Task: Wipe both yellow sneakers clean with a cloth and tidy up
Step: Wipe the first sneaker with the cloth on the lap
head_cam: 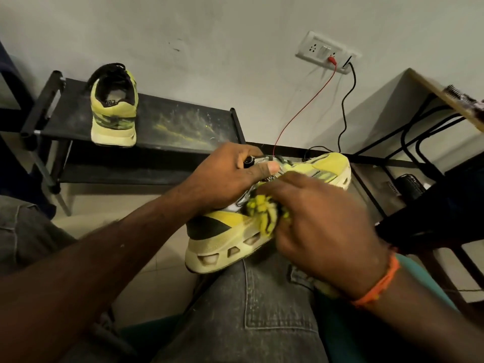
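Note:
One yellow sneaker [222, 242] lies on its side across my right thigh, sole toward me, toe pointing up and right. My left hand [225, 174] grips it at the laces and tongue. My right hand [322, 226] holds a bunched yellow-and-black cloth [262, 213] against the sneaker's side, near the middle. The second yellow sneaker [114, 111] stands upright on a black shoe rack [183, 124] by the wall, heel toward me.
The rack's top shelf is smeared with yellow dust. A wall socket [327, 52] has a red wire and a black cable hanging to the floor. A desk with black metal legs [419, 121] stands at right, with a dark object [410, 186] beneath it.

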